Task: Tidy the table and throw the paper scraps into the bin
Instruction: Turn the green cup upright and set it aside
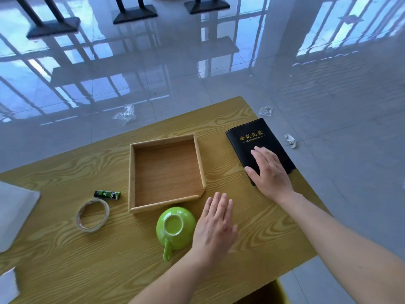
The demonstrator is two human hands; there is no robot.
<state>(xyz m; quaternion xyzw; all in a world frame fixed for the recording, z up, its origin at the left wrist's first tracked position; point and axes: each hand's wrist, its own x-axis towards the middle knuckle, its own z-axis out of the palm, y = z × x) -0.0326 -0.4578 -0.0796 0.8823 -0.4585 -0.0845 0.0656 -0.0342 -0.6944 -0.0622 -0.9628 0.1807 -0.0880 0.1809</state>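
Note:
My right hand [270,172] lies flat, fingers straight, on a black notebook [254,137] with gold lettering near the table's right edge. My left hand [215,224] hovers or rests flat on the wooden table [87,163], just right of an upturned green cup [175,227]. An empty shallow wooden tray [131,172] sits in the middle. A roll of tape [92,215] and a small green-black lighter [107,194] lie left of the tray. Crumpled scraps lie on the floor: one [290,140] right of the notebook, others [265,111] [125,115] beyond the table.
White sheets [15,213] lie at the table's left edge, with another white piece [8,286] at the lower left corner. A yellow bin rim [282,290] shows below the table's near right corner. Glossy tiled floor [328,95] surrounds the table; dark stand bases [135,13] stand far back.

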